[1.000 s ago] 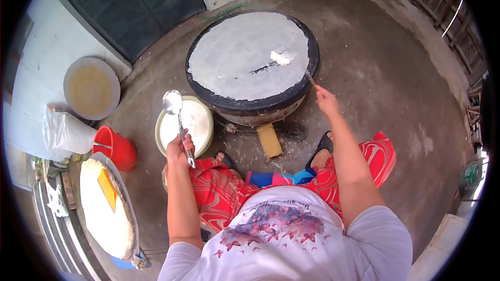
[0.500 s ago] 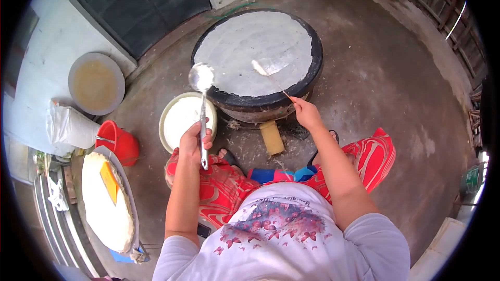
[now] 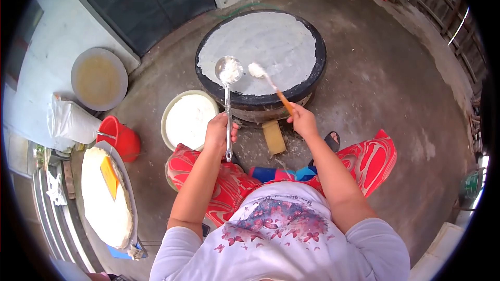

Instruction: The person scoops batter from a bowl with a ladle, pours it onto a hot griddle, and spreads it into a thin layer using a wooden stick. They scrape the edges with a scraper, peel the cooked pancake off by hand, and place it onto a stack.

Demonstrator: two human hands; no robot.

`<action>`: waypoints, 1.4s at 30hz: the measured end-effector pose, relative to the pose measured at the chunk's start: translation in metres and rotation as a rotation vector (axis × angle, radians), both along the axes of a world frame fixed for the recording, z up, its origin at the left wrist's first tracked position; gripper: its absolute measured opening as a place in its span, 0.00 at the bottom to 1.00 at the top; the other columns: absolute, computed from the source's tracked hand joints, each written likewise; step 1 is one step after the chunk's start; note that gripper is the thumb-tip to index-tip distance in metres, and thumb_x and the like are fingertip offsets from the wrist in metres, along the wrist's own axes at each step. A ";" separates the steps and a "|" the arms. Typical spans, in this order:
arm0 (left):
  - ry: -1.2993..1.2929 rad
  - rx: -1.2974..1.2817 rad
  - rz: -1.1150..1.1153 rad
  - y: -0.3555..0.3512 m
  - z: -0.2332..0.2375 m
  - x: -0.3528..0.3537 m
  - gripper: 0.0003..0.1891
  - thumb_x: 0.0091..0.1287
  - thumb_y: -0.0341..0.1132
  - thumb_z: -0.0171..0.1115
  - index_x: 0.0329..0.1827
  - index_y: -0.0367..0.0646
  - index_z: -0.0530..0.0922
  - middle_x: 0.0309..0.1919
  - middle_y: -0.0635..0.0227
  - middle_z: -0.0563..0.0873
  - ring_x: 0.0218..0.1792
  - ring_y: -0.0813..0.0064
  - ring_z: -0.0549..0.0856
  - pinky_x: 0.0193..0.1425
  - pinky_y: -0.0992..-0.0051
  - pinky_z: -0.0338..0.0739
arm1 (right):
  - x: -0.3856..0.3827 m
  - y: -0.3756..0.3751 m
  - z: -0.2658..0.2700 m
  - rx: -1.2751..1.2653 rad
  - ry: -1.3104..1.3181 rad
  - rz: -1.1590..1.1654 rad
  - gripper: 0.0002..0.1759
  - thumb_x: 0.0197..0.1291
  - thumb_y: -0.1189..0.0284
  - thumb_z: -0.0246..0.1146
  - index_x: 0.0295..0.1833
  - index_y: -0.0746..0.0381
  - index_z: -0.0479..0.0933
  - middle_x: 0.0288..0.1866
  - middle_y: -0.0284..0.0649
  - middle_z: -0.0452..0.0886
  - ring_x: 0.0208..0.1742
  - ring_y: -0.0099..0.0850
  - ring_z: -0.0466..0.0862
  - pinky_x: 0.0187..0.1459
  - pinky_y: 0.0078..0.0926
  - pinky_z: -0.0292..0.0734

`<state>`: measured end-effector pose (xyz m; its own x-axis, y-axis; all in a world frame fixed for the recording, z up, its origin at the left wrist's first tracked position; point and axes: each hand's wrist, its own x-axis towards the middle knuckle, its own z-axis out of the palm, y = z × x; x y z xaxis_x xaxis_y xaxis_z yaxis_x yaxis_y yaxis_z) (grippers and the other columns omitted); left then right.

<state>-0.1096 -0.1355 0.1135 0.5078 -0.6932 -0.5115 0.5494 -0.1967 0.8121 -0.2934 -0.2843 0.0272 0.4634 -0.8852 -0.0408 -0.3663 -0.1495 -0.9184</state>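
Observation:
My left hand [image 3: 221, 132] is closed round the handle of a metal ladle [image 3: 227, 112], whose bowl holds white batter above the near left part of the griddle. Pinched in my right hand [image 3: 302, 119] is a wooden-handled spreader [image 3: 283, 101] with a white lump at its tip, close to the ladle's bowl. Below both tools lies a round black-rimmed griddle [image 3: 321, 57], covered by a thin pale layer of batter [image 3: 260, 41]. A tub of white batter [image 3: 188, 120] stands left of my left hand.
At the left are a red bucket [image 3: 125, 140], a white sack [image 3: 75, 125], a round pan [image 3: 99, 79] against the wall and a tray piled with pale flat sheets [image 3: 104, 203]. A yellow block [image 3: 274, 138] sits before the griddle.
My left hand and the ladle have moved right, over the griddle's near part. The spreader's handle has swung up and its tip has left the batter layer, near the ladle.

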 end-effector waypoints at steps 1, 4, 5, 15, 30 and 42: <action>-0.028 0.008 -0.006 -0.001 -0.003 0.001 0.10 0.67 0.35 0.40 0.41 0.37 0.67 0.20 0.64 0.73 0.15 0.77 0.70 0.14 0.77 0.66 | -0.006 0.000 -0.003 0.005 0.024 -0.114 0.16 0.61 0.73 0.47 0.53 0.58 0.73 0.22 0.43 0.79 0.24 0.31 0.79 0.31 0.27 0.73; -0.099 0.008 -0.017 -0.013 -0.012 -0.001 0.09 0.68 0.33 0.39 0.43 0.38 0.66 0.19 0.64 0.74 0.14 0.78 0.69 0.13 0.79 0.66 | -0.006 0.015 -0.025 -0.045 0.117 -0.234 0.16 0.62 0.73 0.47 0.54 0.57 0.72 0.21 0.40 0.79 0.23 0.28 0.79 0.31 0.25 0.73; -0.112 0.023 0.002 -0.018 -0.015 -0.003 0.10 0.67 0.32 0.40 0.44 0.37 0.67 0.20 0.65 0.73 0.14 0.78 0.70 0.13 0.78 0.66 | 0.004 0.021 -0.044 -0.075 0.099 -0.178 0.16 0.62 0.73 0.47 0.55 0.57 0.71 0.21 0.40 0.79 0.23 0.28 0.80 0.30 0.26 0.73; -0.238 0.138 0.027 -0.043 -0.027 -0.004 0.10 0.63 0.29 0.40 0.43 0.37 0.68 0.21 0.65 0.73 0.14 0.78 0.70 0.13 0.77 0.66 | 0.027 0.033 -0.030 -0.005 0.067 -0.148 0.19 0.58 0.75 0.48 0.56 0.57 0.70 0.24 0.45 0.78 0.26 0.31 0.80 0.31 0.27 0.73; 1.269 -0.707 -0.055 -0.001 0.025 0.035 0.19 0.68 0.30 0.38 0.58 0.27 0.59 0.24 0.68 0.69 0.17 0.83 0.67 0.15 0.84 0.65 | 0.027 -0.021 -0.046 -0.165 -0.047 -0.286 0.18 0.60 0.68 0.50 0.56 0.53 0.70 0.30 0.48 0.79 0.28 0.38 0.80 0.32 0.32 0.74; 0.602 -0.276 0.243 0.108 0.022 0.130 0.15 0.67 0.34 0.41 0.50 0.31 0.65 0.25 0.66 0.71 0.17 0.83 0.66 0.16 0.85 0.62 | 0.052 0.006 -0.010 0.036 0.141 -0.203 0.16 0.57 0.66 0.54 0.50 0.59 0.74 0.48 0.45 0.77 0.48 0.39 0.78 0.49 0.29 0.71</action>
